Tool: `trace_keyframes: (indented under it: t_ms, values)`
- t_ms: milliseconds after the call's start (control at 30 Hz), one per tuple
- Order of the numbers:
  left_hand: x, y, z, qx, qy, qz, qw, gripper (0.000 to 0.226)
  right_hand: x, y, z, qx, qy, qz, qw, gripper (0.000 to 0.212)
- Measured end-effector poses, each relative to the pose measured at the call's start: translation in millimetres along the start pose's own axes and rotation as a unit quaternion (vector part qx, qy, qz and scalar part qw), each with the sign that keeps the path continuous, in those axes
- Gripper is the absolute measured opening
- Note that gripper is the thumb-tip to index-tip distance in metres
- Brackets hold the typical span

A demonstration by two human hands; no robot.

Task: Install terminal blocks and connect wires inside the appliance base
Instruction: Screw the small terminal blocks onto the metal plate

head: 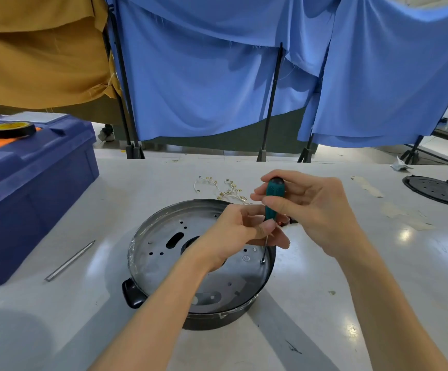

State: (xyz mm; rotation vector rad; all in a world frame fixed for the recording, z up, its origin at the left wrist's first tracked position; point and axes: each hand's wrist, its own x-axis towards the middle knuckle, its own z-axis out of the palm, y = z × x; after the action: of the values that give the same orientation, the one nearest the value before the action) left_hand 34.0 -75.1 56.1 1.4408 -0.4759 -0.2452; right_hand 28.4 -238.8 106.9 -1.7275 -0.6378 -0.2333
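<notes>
While the right hand [306, 207] curls its thumb and fingers round the teal handle of the screwdriver [272, 199] and holds it nearly upright, the left hand [241, 231] is bunched just below, with thumb and fingertips pinching the thin metal shaft where it leaves the handle. The tip of the shaft rests on a small screw [262, 261] near the right rim of the appliance base [158, 247]. The base is a round, dark-walled shell with a perforated grey metal plate facing up, and it sits at the middle of the white table [324, 290], toward the near edge. One black handle of the base juts out at its near left. Just beyond the base, toward the far edge, lies a loose bundle of pale wires [225, 190] with brass-coloured ends. A slim metal rod [70, 261] lies on the table left of the base. Along the left edge stands a blue toolbox [29, 188] with a roll of black tape [11, 129] on its lid. At the right edge lies a black round cover [437, 190] dotted with holes. Behind the table hang a blue cloth [217, 76] and a mustard cloth [38, 54].
</notes>
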Motion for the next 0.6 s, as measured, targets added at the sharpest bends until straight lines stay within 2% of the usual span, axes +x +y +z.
trace_keyframes:
  t_ms: [233,300,367,400,433,467,533,600]
  values:
    - [4,-2,1,-0.004,0.002,-0.003,1.000,0.015,-13,9,16,-0.102,0.159,-0.030,0.982,0.016]
    - [6,-3,3,-0.010,0.005,-0.013,1.000,0.016,-17,12,28,-0.199,0.234,-0.048,0.950,0.019]
    - [6,-5,4,-0.003,0.005,-0.020,1.000,0.018,-22,13,44,-0.317,0.310,-0.099,0.891,0.024]
    - [6,-5,3,-0.003,0.004,-0.024,1.000,0.019,-23,12,48,-0.339,0.325,-0.114,0.876,0.026]
    - [5,-5,2,-0.007,0.004,-0.026,1.000,0.020,-23,10,48,-0.339,0.320,-0.115,0.877,0.026]
    - [4,-5,1,-0.015,0.006,-0.026,1.000,0.020,-20,7,43,-0.315,0.296,-0.103,0.896,0.025]
    - [2,-5,-2,-0.030,0.004,-0.026,0.999,0.019,-10,-1,26,-0.202,0.195,-0.033,0.959,0.021]
    - [1,-5,-4,-0.033,0.001,-0.029,0.999,0.019,-4,-8,11,-0.081,0.075,0.016,0.994,0.026]
